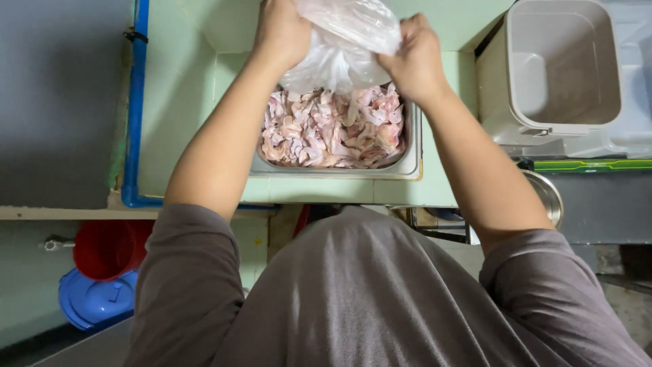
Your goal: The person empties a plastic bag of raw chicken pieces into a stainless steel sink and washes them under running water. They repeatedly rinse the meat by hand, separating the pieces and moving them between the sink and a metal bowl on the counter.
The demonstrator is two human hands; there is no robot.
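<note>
Between my two hands hangs a clear plastic bag (346, 44), held up over the pale green desk (183, 95). My left hand (282, 30) is closed around the bag's left side, fingers bunched into the plastic. My right hand (415, 58) grips the bag's right edge the same way, knuckles turned toward me. The bag's lower end droops just below both hands and touches the heap of raw pink meat pieces (333, 129).

That meat fills a rectangular metal tray (411, 160), which sits on the desk directly under my hands and close in front of my body. Well to the right of my right hand stands a grey plastic bin (564, 68), its inside bare. Nearer me on that side, below my right forearm, the rim of a round metal bowl (549, 194) shows. Down to the left of my left elbow, lower than the desk, sit a red bucket (105, 248) and a blue lid (92, 302).
</note>
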